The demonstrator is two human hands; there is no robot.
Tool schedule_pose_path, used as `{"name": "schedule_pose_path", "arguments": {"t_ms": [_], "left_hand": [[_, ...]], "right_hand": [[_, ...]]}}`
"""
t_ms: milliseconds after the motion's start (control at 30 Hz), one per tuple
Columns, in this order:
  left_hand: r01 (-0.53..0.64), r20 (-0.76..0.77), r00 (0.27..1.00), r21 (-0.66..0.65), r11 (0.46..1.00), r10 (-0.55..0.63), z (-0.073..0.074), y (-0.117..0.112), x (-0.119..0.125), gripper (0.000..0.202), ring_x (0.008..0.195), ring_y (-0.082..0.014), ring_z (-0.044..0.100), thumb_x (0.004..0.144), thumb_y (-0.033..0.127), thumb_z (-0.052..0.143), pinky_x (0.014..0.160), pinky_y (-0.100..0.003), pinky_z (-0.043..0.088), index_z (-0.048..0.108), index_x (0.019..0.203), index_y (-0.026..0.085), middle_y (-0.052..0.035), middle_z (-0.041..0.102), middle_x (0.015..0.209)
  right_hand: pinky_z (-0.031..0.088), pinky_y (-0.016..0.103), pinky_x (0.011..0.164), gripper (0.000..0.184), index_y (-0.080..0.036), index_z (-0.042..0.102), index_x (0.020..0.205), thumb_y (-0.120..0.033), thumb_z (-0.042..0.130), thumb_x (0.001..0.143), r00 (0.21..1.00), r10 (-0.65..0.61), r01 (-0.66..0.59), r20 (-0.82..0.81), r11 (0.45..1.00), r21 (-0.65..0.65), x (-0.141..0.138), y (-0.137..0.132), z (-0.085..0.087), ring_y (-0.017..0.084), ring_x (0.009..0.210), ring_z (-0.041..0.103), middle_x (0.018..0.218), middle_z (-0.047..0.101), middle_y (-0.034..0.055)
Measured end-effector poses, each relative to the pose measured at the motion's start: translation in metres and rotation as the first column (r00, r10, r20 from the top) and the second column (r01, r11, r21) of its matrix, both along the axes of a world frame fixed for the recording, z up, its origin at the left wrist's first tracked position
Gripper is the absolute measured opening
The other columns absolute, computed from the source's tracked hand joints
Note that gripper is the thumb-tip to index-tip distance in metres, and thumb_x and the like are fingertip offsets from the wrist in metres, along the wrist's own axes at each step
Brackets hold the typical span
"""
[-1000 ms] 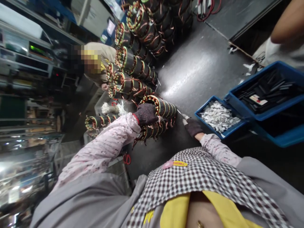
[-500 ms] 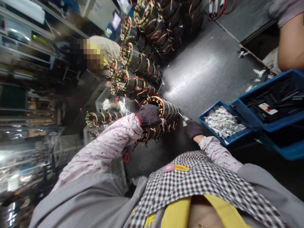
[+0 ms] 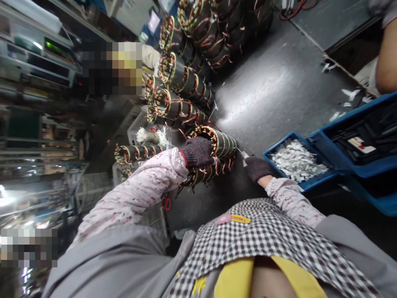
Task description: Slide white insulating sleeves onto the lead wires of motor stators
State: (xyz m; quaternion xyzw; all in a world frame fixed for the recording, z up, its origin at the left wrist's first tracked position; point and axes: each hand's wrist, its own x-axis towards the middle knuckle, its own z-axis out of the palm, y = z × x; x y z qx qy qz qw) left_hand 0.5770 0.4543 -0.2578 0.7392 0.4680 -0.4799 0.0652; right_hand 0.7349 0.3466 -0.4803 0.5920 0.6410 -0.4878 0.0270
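Observation:
A stack of motor stators point(image 3: 226, 144) lies tilted in front of me, with copper windings and yellow-green insulation round its near ring. My left hand point(image 3: 199, 152), in a dark knitted glove, is closed at the rim of the top stator; its fingertips are partly hidden. At the far right end of the stack, my right hand point(image 3: 257, 169) is pinched closed beside a thin white strip point(image 3: 238, 149) that reaches to the stack. The right glove's finger ends look pale. Below the left hand, more copper-wound stators point(image 3: 201, 177) show in part.
More stator stacks point(image 3: 186, 85) crowd the back. A blue bin point(image 3: 269, 156) of white pieces sits at right, next to a larger blue bin point(image 3: 344, 159) of black strips. A bundle of white strips point(image 3: 143, 135) lies left. A co-worker point(image 3: 151, 56) is behind the stacks; another person's arm point(image 3: 387, 58) shows upper right.
The whole view has shifted slightly, moving things a little to the right. My left hand keeps its place on the stator; my right hand stays beside the stack's end, slightly farther from it.

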Motion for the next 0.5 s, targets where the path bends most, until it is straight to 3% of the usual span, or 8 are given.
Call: {"name": "schedule_pose_path", "arguments": {"t_ms": [167, 333, 500], "left_hand": [[0.051, 0.021, 0.999, -0.049, 0.997, -0.051, 0.001, 0.011, -0.010, 0.058, 0.115, -0.0475, 0.078, 0.095, 0.050, 0.073, 0.096, -0.051, 0.057, 0.090, 0.125, 0.003, -0.0309, 0.085, 0.113], [0.029, -0.004, 1.000, -0.028, 0.999, -0.029, 0.003, 0.014, -0.009, 0.066, 0.118, -0.0498, 0.077, 0.099, 0.058, 0.065, 0.092, -0.054, 0.057, 0.090, 0.126, 0.003, -0.0330, 0.084, 0.118], [0.003, -0.016, 1.000, -0.004, 1.000, -0.003, 0.008, 0.016, -0.006, 0.060, 0.121, -0.0477, 0.077, 0.100, 0.054, 0.065, 0.094, -0.051, 0.057, 0.089, 0.126, 0.006, -0.0311, 0.085, 0.123]], "right_hand": [[0.058, 0.039, 0.109, 0.061, -0.024, 0.060, 0.179, -0.034, 0.048, 0.120, 1.000, 0.014, -0.014, 0.014, 1.000, -0.011, -0.005, 0.002, -0.011, 0.035, 0.135, 0.080, 0.153, 0.078, 0.0241], [0.054, 0.037, 0.122, 0.065, -0.027, 0.054, 0.183, -0.034, 0.051, 0.119, 0.970, -0.193, 0.194, -0.147, 0.981, -0.003, -0.025, 0.001, -0.036, 0.032, 0.144, 0.076, 0.161, 0.076, 0.0185], [0.051, 0.035, 0.131, 0.067, -0.025, 0.049, 0.186, -0.029, 0.036, 0.121, 0.825, -0.429, 0.410, -0.369, 0.902, -0.132, -0.057, 0.010, -0.022, 0.025, 0.153, 0.070, 0.171, 0.070, 0.0121]]}}
